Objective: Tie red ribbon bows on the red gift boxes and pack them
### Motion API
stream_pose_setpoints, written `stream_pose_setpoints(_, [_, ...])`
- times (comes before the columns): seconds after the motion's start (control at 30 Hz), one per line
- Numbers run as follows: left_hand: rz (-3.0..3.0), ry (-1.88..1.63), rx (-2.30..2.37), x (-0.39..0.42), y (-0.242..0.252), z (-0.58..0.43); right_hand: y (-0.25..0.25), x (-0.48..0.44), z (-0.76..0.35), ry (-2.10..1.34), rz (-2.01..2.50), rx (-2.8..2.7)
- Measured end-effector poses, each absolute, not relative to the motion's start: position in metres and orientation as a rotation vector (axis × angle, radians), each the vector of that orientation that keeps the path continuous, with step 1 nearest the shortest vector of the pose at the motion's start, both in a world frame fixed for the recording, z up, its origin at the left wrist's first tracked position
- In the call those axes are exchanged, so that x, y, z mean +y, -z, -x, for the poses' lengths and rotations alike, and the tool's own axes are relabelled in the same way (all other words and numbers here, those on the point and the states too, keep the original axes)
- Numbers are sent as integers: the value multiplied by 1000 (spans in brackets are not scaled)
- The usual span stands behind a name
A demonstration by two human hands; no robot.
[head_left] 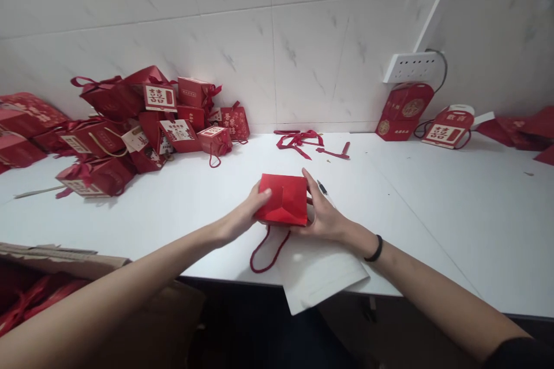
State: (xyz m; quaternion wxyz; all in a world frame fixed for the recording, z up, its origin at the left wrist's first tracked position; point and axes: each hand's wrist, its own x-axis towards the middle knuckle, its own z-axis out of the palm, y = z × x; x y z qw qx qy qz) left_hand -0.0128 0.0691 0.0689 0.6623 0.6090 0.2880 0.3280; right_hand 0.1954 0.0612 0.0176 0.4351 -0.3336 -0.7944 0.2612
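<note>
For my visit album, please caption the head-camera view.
Left hand and right hand hold a red box at a white table, a cord looping below, more red boxes piled to the left.

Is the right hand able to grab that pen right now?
Probably yes, if it lets go first: the right hand is busy at the side of the red box. The pen lies close beside it, its dark end uncovered.
</note>
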Motion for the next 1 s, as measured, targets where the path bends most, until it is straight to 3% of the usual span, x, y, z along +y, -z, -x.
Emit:
stream_pose_setpoints(0.23, [-1520, -739, 621, 57, -70, 1, -6, 56, -187, -536, 844, -1970])
stream_pose_setpoints(0.47, [-2045, -489, 787, 58, -83, 14, -11, 58, -189, -344, 819, -1951])
stream_pose_setpoints(0.73, [-2871, -773, 872, 60, -72, 11, -26, 54, -193, -27, 780, -2036])
stream_pose_setpoints(0.87, [-2838, -732, 917, 62, -72, 14, -34, 52, -200, 172, 695, -2149])
stream_pose_setpoints(1.0, [-2619, -913, 886, 69, -77, 20, -39, 54, -211, 93, 714, -1980])
